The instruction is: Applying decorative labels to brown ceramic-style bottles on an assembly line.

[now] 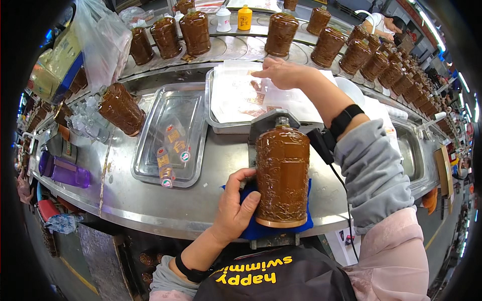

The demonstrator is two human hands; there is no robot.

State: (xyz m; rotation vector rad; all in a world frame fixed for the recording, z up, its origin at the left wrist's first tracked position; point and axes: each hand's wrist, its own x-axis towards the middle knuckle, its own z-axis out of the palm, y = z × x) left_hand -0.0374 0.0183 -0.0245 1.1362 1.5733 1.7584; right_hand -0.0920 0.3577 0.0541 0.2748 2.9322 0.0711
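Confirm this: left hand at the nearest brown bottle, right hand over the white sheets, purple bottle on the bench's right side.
Not quite: the head view shows the purple bottle on the left side of the bench. The left hand is at the nearest brown bottle and the right hand over the white sheets.

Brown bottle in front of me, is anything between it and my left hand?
Nothing visible is. Your left hand is right at the left side of the brown bottle. The blue cloth shows around the bottle's base and doesn't seem to block it.
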